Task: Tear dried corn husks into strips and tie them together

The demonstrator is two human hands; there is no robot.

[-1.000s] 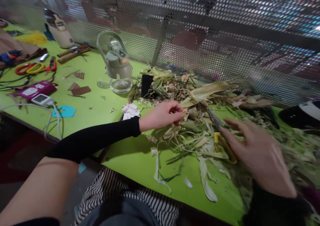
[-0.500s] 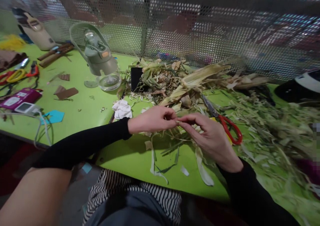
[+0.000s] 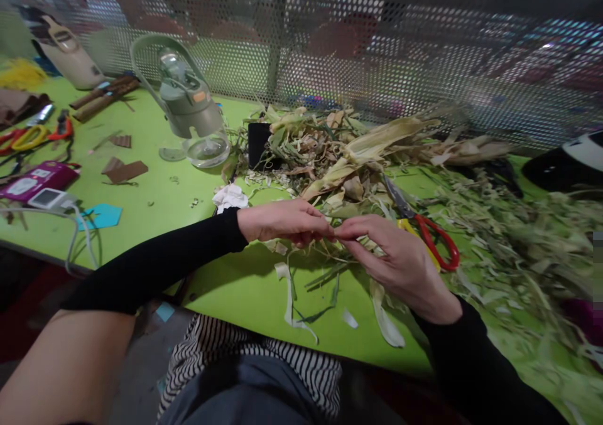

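Observation:
My left hand and my right hand meet fingertip to fingertip over the green table. Both are closed in a pinch, and what lies between the fingertips is too small and covered to name. Pale husk strips hang and lie on the table just below them. Behind the hands is a heap of dried corn husks. Scissors with red handles lie beside my right hand, blades pointing away. Crumpled white tissue sits near my left wrist.
A clear bottle with a green lid stands at back left, near a black phone-like slab. Cutting tools, a purple power bank and a cable are further left. Shredded husk covers the right side. A perforated metal screen rises behind.
My left hand's fingers have straightened and turned over more, hiding its thumb. Both hands stay together at nearly the same spot. The view has shifted slightly.

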